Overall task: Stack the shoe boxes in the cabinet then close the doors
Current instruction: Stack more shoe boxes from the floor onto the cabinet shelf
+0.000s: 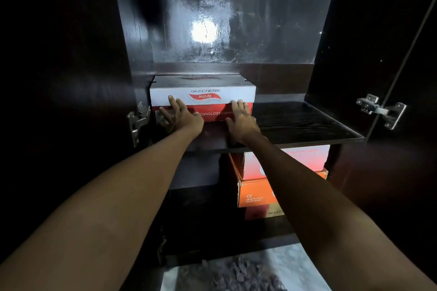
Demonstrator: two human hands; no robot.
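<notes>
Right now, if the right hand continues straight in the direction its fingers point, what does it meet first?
The right hand already lies flat against the front of the white and red shoe box on the shelf, so it would only press into that box.

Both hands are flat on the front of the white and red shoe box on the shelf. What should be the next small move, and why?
Probably a short push further in. The left hand and right hand press with straight fingers on the front of the shoe box, which sits at the left of the shelf. Bare shelf shows in front of the box, and the doors cannot close until both hands withdraw.
</notes>
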